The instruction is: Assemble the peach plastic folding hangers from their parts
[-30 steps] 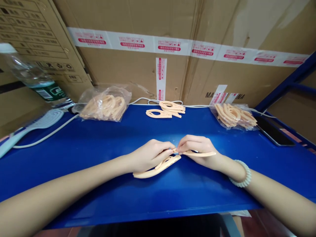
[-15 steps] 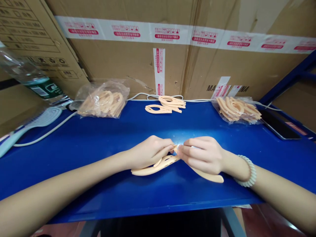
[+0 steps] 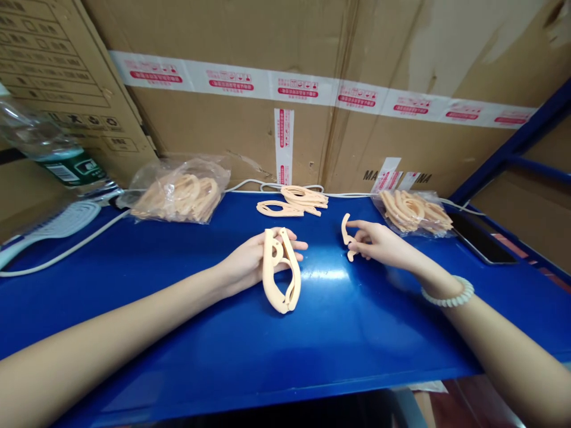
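My left hand (image 3: pixel 246 261) holds a peach-coloured folding clothes hanger (image 3: pixel 269 274), its two arms folded together into a pointed loop. The thumb side grips it near its upper end, and the other fingers reach out behind it. To the right, my right hand (image 3: pixel 378 242) pinches a small curved peach piece (image 3: pixel 345 228) that looks like the hanger's hook, held apart from the hanger above the blue table (image 3: pixel 330 333). Behind the hands lie several folded hangers (image 3: pixel 292 210) in a loose pile.
Clear plastic bags of similar pieces sit at the back left (image 3: pixel 178 199) and back right (image 3: pixel 413 211). A phone (image 3: pixel 484 241) lies far right. At left are a hairbrush (image 3: pixel 66 223) and a tilted water bottle (image 3: pixel 66 163). A white cable and cardboard boxes (image 3: pixel 214 131) line the back.
The hanger's arms, spread apart before, are now folded together, and my left hand has turned it tip toward me. My right hand has moved away to the right with the small curved piece.
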Motion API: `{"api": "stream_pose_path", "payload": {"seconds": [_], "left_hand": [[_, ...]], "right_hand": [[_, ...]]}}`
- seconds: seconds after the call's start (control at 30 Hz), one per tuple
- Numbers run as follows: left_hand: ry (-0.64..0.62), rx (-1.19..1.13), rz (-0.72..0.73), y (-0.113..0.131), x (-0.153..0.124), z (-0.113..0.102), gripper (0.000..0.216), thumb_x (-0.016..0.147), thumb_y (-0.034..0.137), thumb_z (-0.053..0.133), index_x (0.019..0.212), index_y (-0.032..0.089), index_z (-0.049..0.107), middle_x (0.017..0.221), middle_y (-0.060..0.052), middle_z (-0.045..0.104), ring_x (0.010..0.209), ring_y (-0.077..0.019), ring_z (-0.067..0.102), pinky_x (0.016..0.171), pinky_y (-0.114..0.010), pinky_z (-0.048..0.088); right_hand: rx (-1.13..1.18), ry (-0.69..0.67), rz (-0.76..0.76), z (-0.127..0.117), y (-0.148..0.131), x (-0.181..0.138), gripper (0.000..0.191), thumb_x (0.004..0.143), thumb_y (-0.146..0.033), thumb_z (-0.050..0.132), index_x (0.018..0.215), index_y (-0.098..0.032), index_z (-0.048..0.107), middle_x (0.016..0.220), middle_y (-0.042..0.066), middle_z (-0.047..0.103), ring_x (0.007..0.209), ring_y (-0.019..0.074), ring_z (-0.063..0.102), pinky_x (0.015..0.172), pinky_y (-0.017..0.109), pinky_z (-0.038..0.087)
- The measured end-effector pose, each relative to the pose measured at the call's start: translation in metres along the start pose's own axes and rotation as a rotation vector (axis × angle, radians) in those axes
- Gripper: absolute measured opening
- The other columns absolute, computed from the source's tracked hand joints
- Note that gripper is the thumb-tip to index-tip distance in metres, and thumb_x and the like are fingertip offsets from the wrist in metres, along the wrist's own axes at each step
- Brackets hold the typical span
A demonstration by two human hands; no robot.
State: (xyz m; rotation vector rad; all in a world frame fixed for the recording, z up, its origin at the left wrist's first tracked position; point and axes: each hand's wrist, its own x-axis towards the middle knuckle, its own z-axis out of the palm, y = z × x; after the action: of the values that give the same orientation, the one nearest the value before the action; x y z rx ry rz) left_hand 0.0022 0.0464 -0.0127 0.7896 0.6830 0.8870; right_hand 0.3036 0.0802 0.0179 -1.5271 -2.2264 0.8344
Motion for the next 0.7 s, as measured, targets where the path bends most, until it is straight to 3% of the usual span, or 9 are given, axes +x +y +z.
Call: {"api": "stream_pose_path", "payload": {"seconds": [0.23, 0.37, 0.47, 0.53, 0.6, 0.7], "left_hand": [[0.092, -0.028, -0.041, 0.003, -0.001, 0.002, 0.023, 0.088, 0.002, 0.056, 0.101, 0.015, 0.071, 0.099, -0.009, 0.075, 0.087, -0.0191, 0.073, 0.079, -0.03, 0.061], [0.106, -0.031, -0.046, 0.003, 0.0, 0.001, 0.026, 0.087, 0.002, 0.057, 0.102, 0.016, 0.073, 0.097, -0.008, 0.073, 0.086, -0.0179, 0.071, 0.078, -0.029, 0.06], [0.117, -0.029, -0.044, 0.004, -0.001, 0.003, 0.03, 0.084, -0.001, 0.057, 0.102, 0.016, 0.074, 0.094, -0.007, 0.071, 0.085, -0.0173, 0.07, 0.078, -0.028, 0.06], [0.116, -0.025, -0.042, 0.005, -0.001, 0.004, 0.032, 0.083, -0.003, 0.056, 0.102, 0.016, 0.074, 0.091, -0.006, 0.07, 0.082, -0.0162, 0.069, 0.077, -0.028, 0.06], [0.108, -0.023, -0.032, 0.005, -0.001, 0.005, 0.031, 0.084, -0.002, 0.057, 0.101, 0.016, 0.075, 0.088, -0.005, 0.068, 0.077, -0.0146, 0.067, 0.075, -0.027, 0.06], [0.099, -0.029, -0.012, 0.003, 0.0, 0.005, 0.031, 0.083, -0.001, 0.058, 0.102, 0.015, 0.076, 0.082, -0.004, 0.066, 0.07, -0.0129, 0.065, 0.073, -0.026, 0.059]], "right_hand": [[-0.206, 0.061, 0.041, 0.008, -0.004, 0.002, 0.04, 0.094, -0.016, 0.056, 0.134, -0.009, 0.057, 0.072, 0.001, 0.076, 0.063, 0.0178, 0.069, 0.058, 0.025, 0.045], [-0.34, 0.108, 0.09, 0.008, -0.001, 0.002, 0.038, 0.095, -0.014, 0.054, 0.133, -0.013, 0.058, 0.081, 0.005, 0.077, 0.069, 0.0198, 0.07, 0.062, 0.026, 0.045], [-0.443, 0.119, 0.14, 0.008, -0.001, 0.0, 0.037, 0.097, -0.018, 0.053, 0.134, -0.016, 0.057, 0.085, 0.007, 0.076, 0.075, 0.023, 0.071, 0.062, 0.027, 0.045], [-0.517, 0.194, 0.124, 0.012, -0.006, -0.005, 0.036, 0.1, -0.023, 0.052, 0.135, -0.014, 0.055, 0.083, 0.009, 0.074, 0.076, 0.0257, 0.07, 0.062, 0.03, 0.045], [-0.517, 0.314, -0.055, 0.021, -0.016, -0.012, 0.037, 0.101, -0.026, 0.052, 0.136, -0.014, 0.054, 0.087, 0.009, 0.072, 0.08, 0.0264, 0.069, 0.066, 0.033, 0.049], [-0.418, 0.344, -0.591, 0.043, -0.039, -0.025, 0.036, 0.102, -0.024, 0.053, 0.136, -0.017, 0.054, 0.112, 0.014, 0.069, 0.097, 0.0255, 0.066, 0.083, 0.039, 0.054]]}}
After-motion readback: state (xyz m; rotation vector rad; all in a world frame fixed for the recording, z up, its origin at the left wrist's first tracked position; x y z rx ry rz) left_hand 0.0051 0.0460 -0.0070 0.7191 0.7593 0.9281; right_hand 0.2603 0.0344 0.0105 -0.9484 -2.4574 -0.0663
